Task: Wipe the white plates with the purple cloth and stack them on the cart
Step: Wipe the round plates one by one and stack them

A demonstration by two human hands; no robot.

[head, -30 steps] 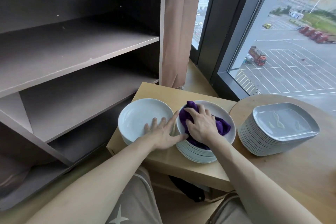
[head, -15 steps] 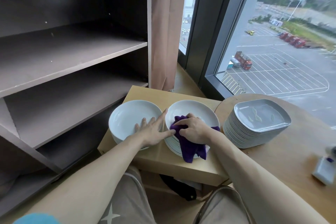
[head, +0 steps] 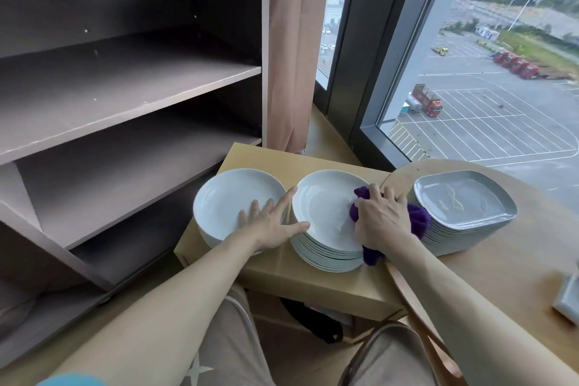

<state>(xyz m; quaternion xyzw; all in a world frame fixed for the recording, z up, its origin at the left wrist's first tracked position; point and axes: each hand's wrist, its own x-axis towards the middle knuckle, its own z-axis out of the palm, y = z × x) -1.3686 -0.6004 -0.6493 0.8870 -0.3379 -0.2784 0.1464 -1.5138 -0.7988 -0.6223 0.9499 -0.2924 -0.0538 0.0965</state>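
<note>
The purple cloth [head: 418, 221] has swept to three o'clock on the top white plate [head: 326, 207], clamped in right hand [head: 380, 219] fingers; left hand [head: 271, 224] fingers splayed. Wipe looks nearly done.

Brown shelving [head: 125, 94] at left — tan curtain [head: 288, 72] beside it, window [head: 501, 122] beyond.

Bare tabletop [head: 282, 160] is showing behind the white plates [head: 232, 200]; grey plates [head: 463, 197] are crowding the right, shelves [head: 125, 88] the left.
</note>
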